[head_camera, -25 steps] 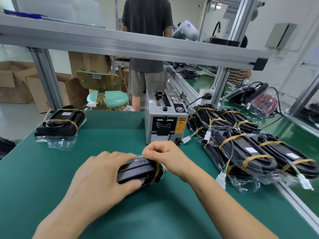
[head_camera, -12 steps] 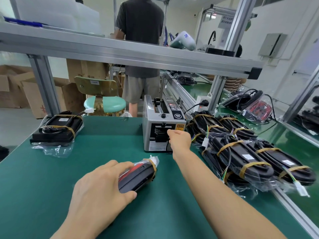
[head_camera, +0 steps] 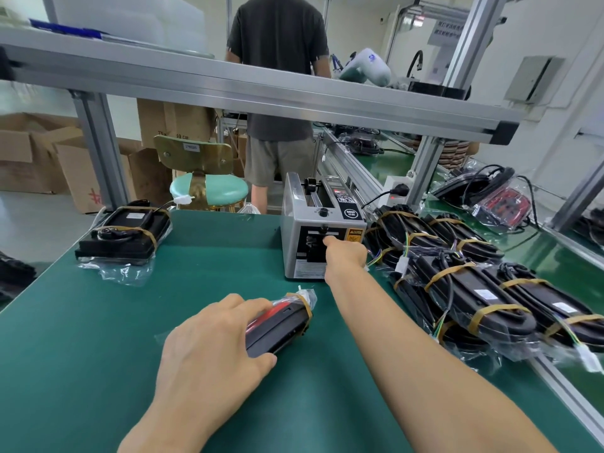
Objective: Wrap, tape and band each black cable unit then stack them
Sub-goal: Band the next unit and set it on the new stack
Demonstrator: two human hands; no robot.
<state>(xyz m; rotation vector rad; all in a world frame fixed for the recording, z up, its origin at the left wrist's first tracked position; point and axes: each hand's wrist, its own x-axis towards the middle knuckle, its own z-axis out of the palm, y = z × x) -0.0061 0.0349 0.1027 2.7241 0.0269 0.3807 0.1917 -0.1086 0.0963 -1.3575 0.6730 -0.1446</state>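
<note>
While the left hand [head_camera: 209,348] lies curled over the near end of the black cable unit [head_camera: 277,325], gripping it against the green bench [head_camera: 81,338], the right hand [head_camera: 343,253] is stretched out to the mouth of the tape dispenser [head_camera: 322,237] at about twelve o'clock, its fingers curled at the outlet; whether they already pinch a strip of tape cannot be told. What the coming move turns on is this: the unit sits at the centre of the bench, bagged in clear film with one tan band near its far end, and its long axis runs from seven o'clock towards one o'clock, so that the bunched film tail points almost straight at the dispenser just beyond. The right hand is therefore the nearer one to that loose end, and a short pull back along the same line would probably bring tape to it, with the left hand steadying. Nothing stands between dispenser and unit. At two to three o'clock a pile of finished units [head_camera: 474,282] crowds the right forearm and could be brushed, while a single banded unit [head_camera: 122,232] rests well apart at ten o'clock, and a standing person [head_camera: 277,76] works beyond the frame rail
</note>
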